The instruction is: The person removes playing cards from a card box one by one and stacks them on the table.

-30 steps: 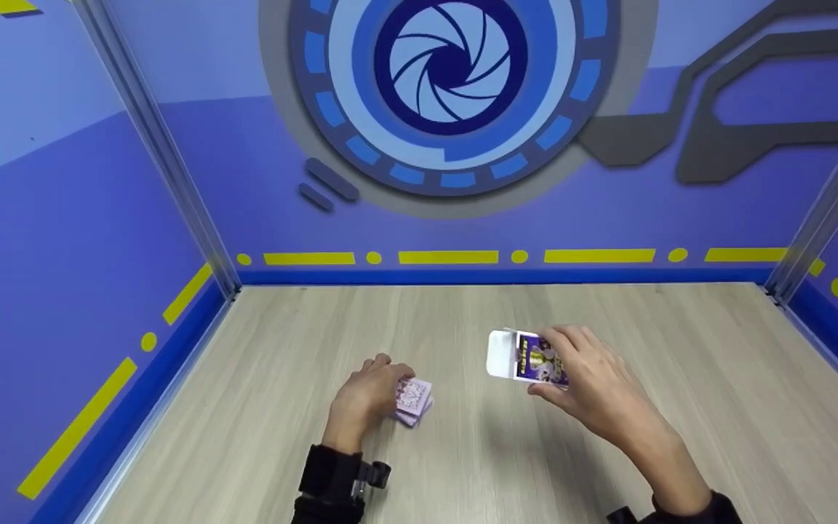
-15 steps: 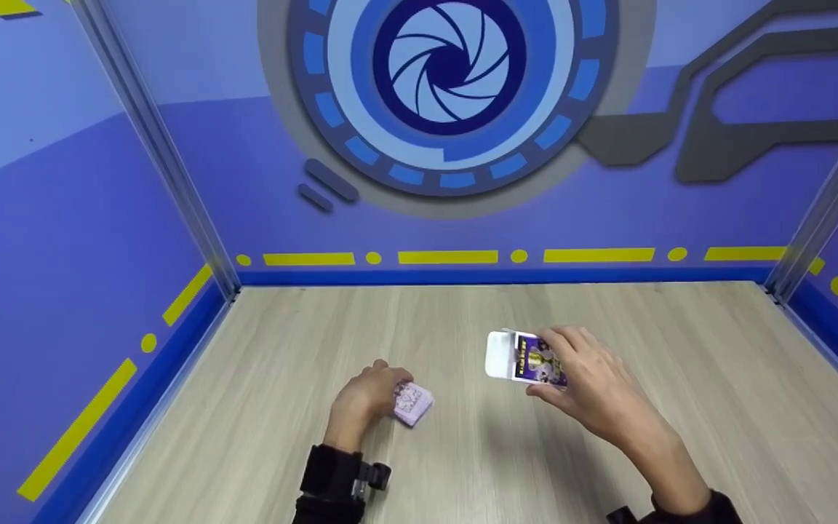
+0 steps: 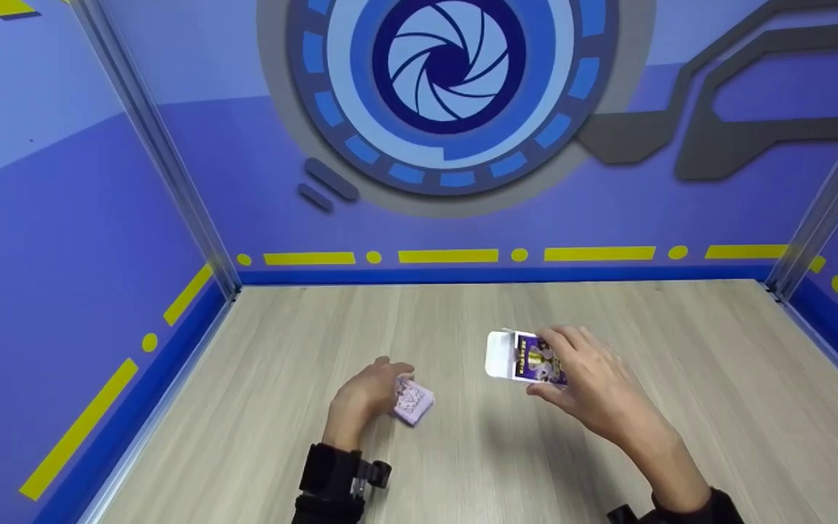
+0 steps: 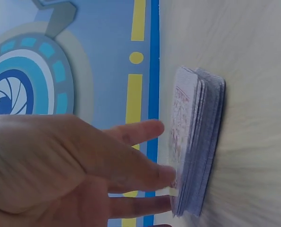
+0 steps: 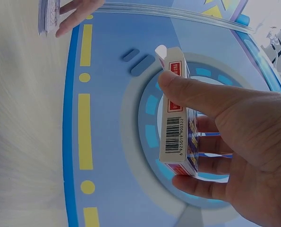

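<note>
A deck of playing cards (image 3: 414,402) lies on the table left of centre, with pale patterned faces up. In the left wrist view the stack (image 4: 192,142) has slightly uneven layers. My left hand (image 3: 366,397) is over its left side, thumb tip at the top card and fingers fairly straight; some fingertips are hidden behind the deck. To the right, my right hand (image 3: 597,382) holds a purple and white card box (image 3: 539,359) above the table, its white end flap open toward the left. The right wrist view shows the thumb on the box's barcode side (image 5: 174,135) and fingers round the other side.
The wood-grain table (image 3: 463,466) is bounded by a blue back wall (image 3: 448,233) and side walls with yellow markings. A black wrist strap with a small camera mount (image 3: 372,474) sits on the left wrist.
The upper part of the deck, offset a second ago, now lines up more closely with the cards below. The left hand shifts only slightly. The right hand and box stay in place.
</note>
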`<act>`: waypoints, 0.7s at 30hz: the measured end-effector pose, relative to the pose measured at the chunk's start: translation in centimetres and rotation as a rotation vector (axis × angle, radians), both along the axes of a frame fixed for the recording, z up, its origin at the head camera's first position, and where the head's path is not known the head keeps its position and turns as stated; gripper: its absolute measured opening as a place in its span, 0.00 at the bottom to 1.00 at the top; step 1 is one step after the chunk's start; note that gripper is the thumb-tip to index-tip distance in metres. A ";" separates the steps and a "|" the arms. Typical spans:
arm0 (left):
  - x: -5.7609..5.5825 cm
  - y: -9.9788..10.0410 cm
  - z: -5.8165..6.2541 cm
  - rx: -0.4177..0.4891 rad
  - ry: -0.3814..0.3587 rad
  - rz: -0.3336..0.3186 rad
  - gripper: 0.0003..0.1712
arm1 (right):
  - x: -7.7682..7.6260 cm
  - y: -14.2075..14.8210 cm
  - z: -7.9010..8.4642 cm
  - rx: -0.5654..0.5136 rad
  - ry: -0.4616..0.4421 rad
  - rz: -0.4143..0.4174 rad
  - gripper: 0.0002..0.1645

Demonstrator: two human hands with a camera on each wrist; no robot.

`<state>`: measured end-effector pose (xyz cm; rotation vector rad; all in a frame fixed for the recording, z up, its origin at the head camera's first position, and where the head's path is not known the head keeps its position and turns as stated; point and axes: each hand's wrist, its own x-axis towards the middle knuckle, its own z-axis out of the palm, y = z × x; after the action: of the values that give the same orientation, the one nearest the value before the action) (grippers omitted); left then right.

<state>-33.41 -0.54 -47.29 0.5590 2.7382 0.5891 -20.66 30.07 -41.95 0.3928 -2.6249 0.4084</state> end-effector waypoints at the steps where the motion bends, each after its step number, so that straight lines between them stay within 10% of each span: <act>1: 0.0 0.0 0.1 0.012 0.020 0.008 0.35 | 0.0 0.0 0.0 -0.001 0.001 0.001 0.43; 8: 0.7 0.9 2.4 0.198 0.321 0.034 0.22 | -0.1 0.0 0.0 -0.004 0.030 0.006 0.44; 14: 2.5 3.0 4.6 0.484 0.552 0.189 0.07 | -0.2 -0.1 -0.1 -0.007 0.062 0.005 0.44; 21: 5.0 6.3 5.5 0.933 0.401 0.082 0.03 | -0.2 -0.2 -0.2 0.010 0.089 -0.002 0.45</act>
<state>-28.38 5.74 -41.77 0.8181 2.6941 1.9900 -20.84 29.87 -42.20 0.4025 -2.5412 0.3687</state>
